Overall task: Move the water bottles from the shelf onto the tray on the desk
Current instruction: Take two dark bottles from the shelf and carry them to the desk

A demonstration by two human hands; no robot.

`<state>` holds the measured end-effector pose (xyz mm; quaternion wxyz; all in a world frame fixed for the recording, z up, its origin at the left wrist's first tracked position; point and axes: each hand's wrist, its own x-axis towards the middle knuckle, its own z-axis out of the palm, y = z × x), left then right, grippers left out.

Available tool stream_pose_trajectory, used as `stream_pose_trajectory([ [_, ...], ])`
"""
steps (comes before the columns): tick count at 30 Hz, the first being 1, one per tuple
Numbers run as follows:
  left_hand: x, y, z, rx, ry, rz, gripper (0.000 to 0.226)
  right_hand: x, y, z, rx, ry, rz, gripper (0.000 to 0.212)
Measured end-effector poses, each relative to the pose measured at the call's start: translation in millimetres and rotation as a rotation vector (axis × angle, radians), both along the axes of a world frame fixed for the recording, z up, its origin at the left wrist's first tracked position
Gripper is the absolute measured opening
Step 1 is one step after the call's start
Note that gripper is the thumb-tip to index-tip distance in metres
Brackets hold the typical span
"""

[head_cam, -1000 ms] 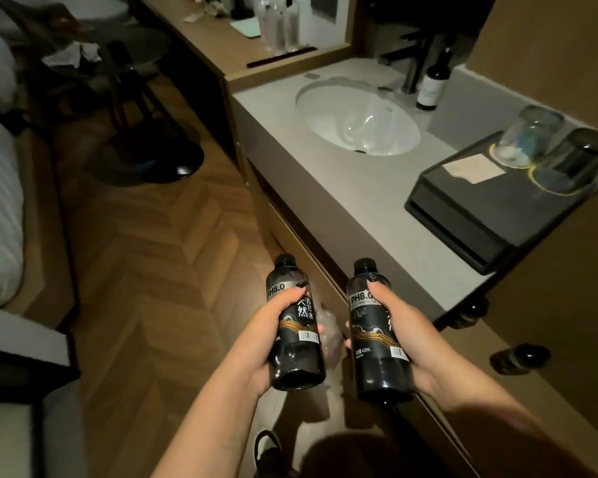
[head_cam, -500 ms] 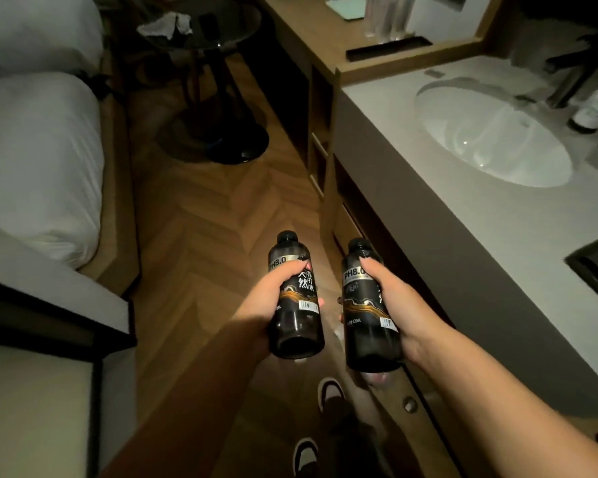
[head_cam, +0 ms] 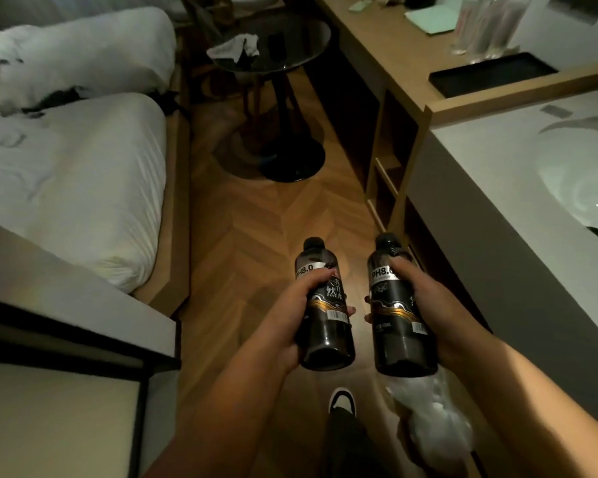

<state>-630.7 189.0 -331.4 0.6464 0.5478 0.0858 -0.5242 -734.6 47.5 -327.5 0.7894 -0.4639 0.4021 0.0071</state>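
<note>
The room is dim, so small things are hard to read. The right bottle's [head_cam: 399, 312] label shows "PH8." and the rest hides under fingers. The sink [head_cam: 573, 188] is cut off at the right edge. A white crinkly thing [head_cam: 432, 419] sits low beside the right arm; I cannot tell what it is. One shoe [head_cam: 341, 401] peeks out below the bottles.

Half a second ago the sink filled more of the right side. Now the view has turned left, so more of the bed [head_cam: 66, 174] and the wooden worktop [head_cam: 390, 53] shows. The two bottles were close together then; now there is a wider gap between them.

The left hand [head_cam: 299, 305] has its grip wrapped tight round the left bottle [head_cam: 325, 305]. The right hand [head_cam: 425, 301] has its grip wrapped tight round the right bottle. Both dark bottles are upright with caps on, held over the wood floor [head_cam: 256, 236], well apart from the black tray [head_cam: 491, 74]. The tray lies on the worktop at the far end. Just behind it stand some clear bottles [head_cam: 480, 25], blurry. A small round table [head_cam: 273, 43] holds a crumpled cloth [head_cam: 233, 48].
</note>
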Motion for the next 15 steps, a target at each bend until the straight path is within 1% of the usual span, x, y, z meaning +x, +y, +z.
stream_pose_trajectory([
  [6, 67.7, -51.8, 4.5, -0.005, 0.013, 0.052, 0.039, 68.3, -55.1, 10.4, -0.004, 0.016, -0.005, 0.040],
  [8, 88.1, -66.7, 7.5, -0.020, 0.012, 0.073, 0.041, 86.6, -71.2, 15.2, 0.006, 0.029, -0.021, 0.040],
  [11, 119.3, -91.2, 12.8, -0.040, 0.012, 0.081, 0.055, 112.5, -94.5, 21.3, 0.016, 0.046, -0.044, 0.042],
  [14, 148.8, -114.5, 15.7, -0.053, 0.024, 0.079, 0.048, 136.4, -115.7, 25.9, 0.011, 0.048, -0.068, 0.046],
  [15, 160.0, -123.6, 16.3, -0.053, 0.025, 0.064, 0.051, 145.2, -123.3, 27.8, 0.009, 0.049, -0.079, 0.047],
])
